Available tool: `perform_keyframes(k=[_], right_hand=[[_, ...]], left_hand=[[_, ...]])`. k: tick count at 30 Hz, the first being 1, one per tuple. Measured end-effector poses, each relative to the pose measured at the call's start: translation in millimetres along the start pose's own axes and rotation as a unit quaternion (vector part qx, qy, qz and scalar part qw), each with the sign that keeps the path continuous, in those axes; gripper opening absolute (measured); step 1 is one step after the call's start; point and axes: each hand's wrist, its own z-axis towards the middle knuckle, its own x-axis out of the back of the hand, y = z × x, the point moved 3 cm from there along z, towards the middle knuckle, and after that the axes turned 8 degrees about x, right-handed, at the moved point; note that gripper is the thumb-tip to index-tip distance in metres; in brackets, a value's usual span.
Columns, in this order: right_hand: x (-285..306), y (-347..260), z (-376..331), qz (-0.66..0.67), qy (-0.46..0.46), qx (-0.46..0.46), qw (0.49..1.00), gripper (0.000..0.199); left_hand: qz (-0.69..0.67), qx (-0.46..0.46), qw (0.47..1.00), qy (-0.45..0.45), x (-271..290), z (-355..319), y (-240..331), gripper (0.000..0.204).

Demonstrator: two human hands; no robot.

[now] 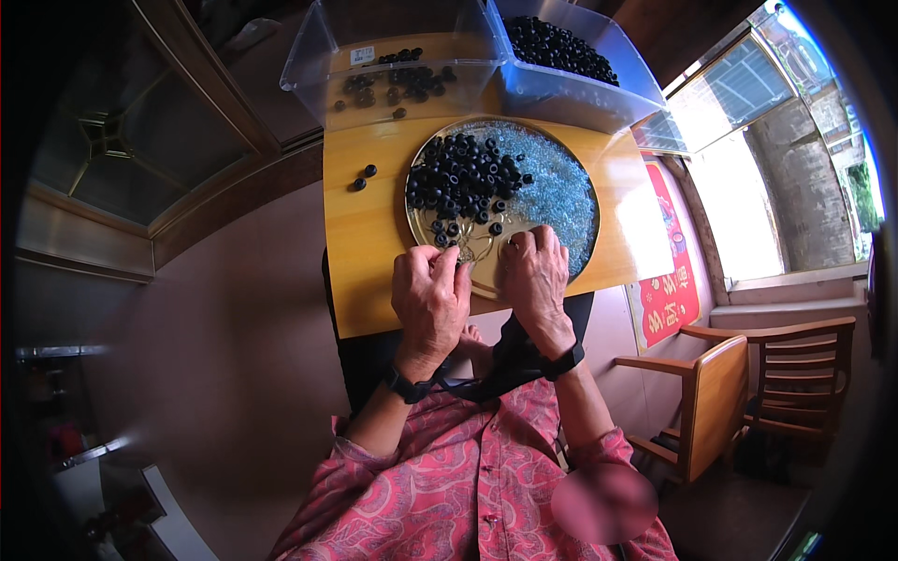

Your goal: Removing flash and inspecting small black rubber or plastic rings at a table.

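A round shiny tray (486,273) lies on a yellow wooden table. Black ring-shaped beads (458,173) are heaped on its left side, and tiny clear bluish beads (561,196) cover the right. My left hand (428,292) is over the tray's near left rim, thumb and index finger pinched together beside a few black beads. Whatever lies between those fingertips is too small to name. Over the near right part, my right hand (536,278) has its fingers curled downward, with a dark speck by its fingertips. A thin looped strand (479,245) shows on the tray between both hands.
Two clear plastic bins stand at the table's far side: the left bin (309,79) has scattered black beads, the right bin (599,98) a full heap. Two loose beads (365,178) lie left of the tray. Wooden chairs (720,402) are at the right, below a window.
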Motion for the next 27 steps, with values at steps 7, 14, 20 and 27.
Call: perform_keyframes(k=[7, 14, 20, 27], right_hand=[[7, -12, -9, 0.029, 0.005, 0.001, 1.000, 0.016], [5, -28, -21, 0.069, -0.020, 0.051, 0.996, 0.020], [15, -34, -26, 0.112, 0.037, 0.061, 0.991, 0.022], [31, -38, -28, 0.346, 0.094, -0.032, 0.933, 0.018]], left_hand=[[0.070, -0.005, 0.996, -0.055, -13, 5, 3, 0.017], [0.081, -0.023, 0.996, -0.039, -20, 5, -2, 0.011], [0.046, -0.030, 0.998, 0.007, -14, 4, -4, 0.009], [-0.177, 0.039, 0.982, -0.048, 4, -5, -5, 0.008]])
